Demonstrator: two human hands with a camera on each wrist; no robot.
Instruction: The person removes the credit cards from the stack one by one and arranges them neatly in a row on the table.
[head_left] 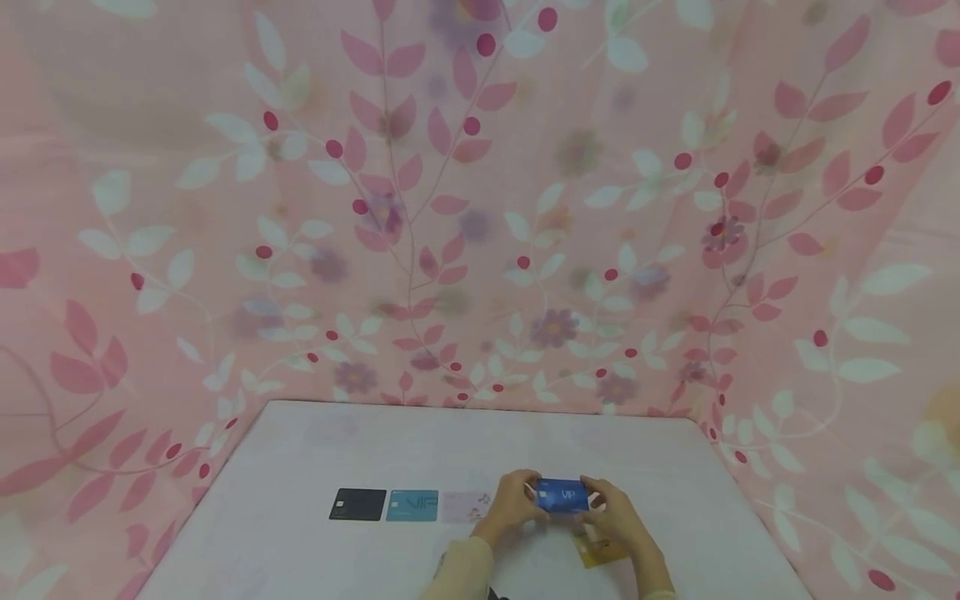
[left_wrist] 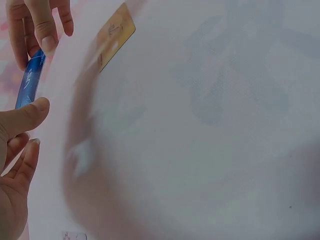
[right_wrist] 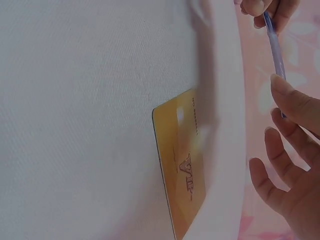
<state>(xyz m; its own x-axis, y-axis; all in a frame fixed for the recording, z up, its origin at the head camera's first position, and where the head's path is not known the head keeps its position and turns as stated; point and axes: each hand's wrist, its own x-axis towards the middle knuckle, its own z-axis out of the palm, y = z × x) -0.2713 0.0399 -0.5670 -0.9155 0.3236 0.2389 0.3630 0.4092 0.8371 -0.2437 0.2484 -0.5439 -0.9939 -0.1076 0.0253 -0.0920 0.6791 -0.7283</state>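
A blue VIP card (head_left: 562, 496) is held up by both hands, one at each short end, above the white table. My left hand (head_left: 516, 502) pinches its left end between thumb and fingers; in the left wrist view the blue card (left_wrist: 31, 80) spans from one hand to the other. On the opposite end, my right hand (head_left: 613, 515) pinches the card, its other fingers loosely bent in the right wrist view. Below the right hand lies a gold card (head_left: 600, 552), partly covered by that hand in the head view. The right wrist view shows this gold card (right_wrist: 181, 165) nearer.
To the left, a black card (head_left: 358, 505), a teal VIP card (head_left: 412, 506) and a pale pink flowered card (head_left: 461, 507) lie in a row on the white table (head_left: 300, 450). Pink floral cloth (head_left: 480, 208) stands behind and at both sides.
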